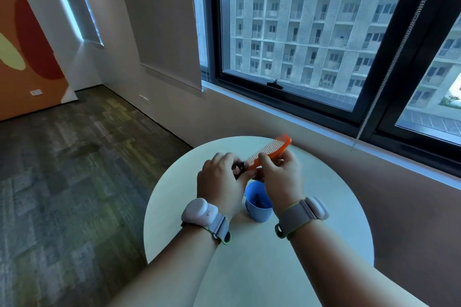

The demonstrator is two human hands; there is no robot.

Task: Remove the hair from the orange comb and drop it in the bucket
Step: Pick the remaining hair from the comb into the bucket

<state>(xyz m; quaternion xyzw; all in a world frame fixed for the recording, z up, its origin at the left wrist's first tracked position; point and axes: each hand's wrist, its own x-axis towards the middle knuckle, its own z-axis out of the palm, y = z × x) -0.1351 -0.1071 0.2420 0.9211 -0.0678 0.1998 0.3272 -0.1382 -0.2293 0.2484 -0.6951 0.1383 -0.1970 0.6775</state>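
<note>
So the person had both hands up over a round white table (311, 244), right by a big window (311, 40). The right hand (280, 177) gripped the orange comb (270, 151) near its lower end, fingers curled around the spine, and the comb angled up and away toward the window with its teeth facing left. The left hand (219, 179) was pinching a dark clump of hair (238, 168) stuck at the near end of the teeth, with the fingers curled in on it. The hair was touching both the comb and the fingers. A small blue bucket (258, 207) sat on the table just below the hands, between the two wrists, with something dark inside it, too murky to say what. Both wrists wore grey bands (301, 217) with pale pods.
</note>
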